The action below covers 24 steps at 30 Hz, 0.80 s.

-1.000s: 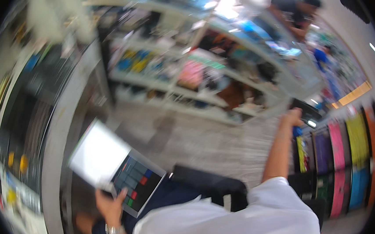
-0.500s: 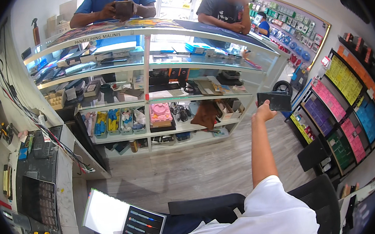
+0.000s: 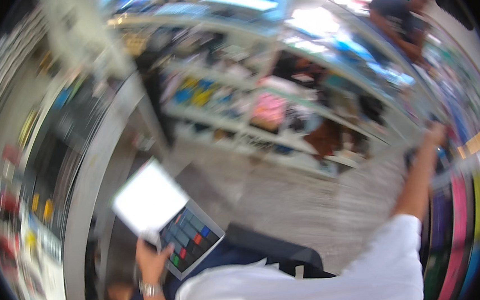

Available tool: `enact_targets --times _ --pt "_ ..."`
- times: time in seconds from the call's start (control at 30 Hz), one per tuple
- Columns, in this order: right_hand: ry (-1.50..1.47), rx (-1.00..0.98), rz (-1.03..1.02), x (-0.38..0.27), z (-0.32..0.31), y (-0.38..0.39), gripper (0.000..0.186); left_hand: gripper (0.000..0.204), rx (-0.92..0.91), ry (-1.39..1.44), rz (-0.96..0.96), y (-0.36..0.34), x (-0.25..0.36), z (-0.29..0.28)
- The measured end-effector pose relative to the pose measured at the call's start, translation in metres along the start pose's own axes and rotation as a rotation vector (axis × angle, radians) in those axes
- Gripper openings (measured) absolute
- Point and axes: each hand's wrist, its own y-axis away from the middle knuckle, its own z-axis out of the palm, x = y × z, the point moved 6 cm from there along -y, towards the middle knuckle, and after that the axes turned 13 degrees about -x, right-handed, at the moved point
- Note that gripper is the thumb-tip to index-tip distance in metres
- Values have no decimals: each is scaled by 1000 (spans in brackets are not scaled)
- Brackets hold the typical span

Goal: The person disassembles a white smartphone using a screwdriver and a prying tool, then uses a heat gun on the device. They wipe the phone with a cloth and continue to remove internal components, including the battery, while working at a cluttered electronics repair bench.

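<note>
My left hand (image 3: 151,259), with a metal watch on the wrist, grips the near edge of an opened flat case (image 3: 149,198) beside my lap. The case has a bright white lid and a dark tray of several slim screwdriver-like tools (image 3: 189,233) with blue, red and green ends. Something small and pale by my thumb is too blurred to name. My right hand (image 3: 435,134) is stretched far out to the right, near the end of the display counter. Motion smears its fingers, and whatever they may hold cannot be made out.
A glass display counter (image 3: 250,132) with filled shelves runs across the far side, and a person (image 3: 402,21) leans at its right end. Left stands a cluttered workbench (image 3: 93,178). Coloured panels (image 3: 459,217) line the right, and a black chair (image 3: 276,246) is close to me.
The view has swung left and blurred, so the counter appears tilted and farther right. My left hand still holds the case. A dark phone seen in my right hand earlier is no longer distinguishable.
</note>
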Motion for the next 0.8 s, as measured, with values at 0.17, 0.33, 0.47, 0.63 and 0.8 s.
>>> enact_targets --times 0.17,0.33,0.47,0.63,0.8 --pt "-474 -171 472 -57 214 30 32 76 185 -427 -87 40 53 6" --pt "-285 -338 458 -82 258 49 31 69 251 -397 -118 31 22 16" --pt "-185 -430 406 -99 296 58 30 76 287 -365 -135 18 50 44" --pt "-134 -517 368 -110 333 81 30 74 291 -401 -236 10 52 49" --pt "-109 -558 329 -118 348 90 30 73 231 -339 -258 9 64 49"
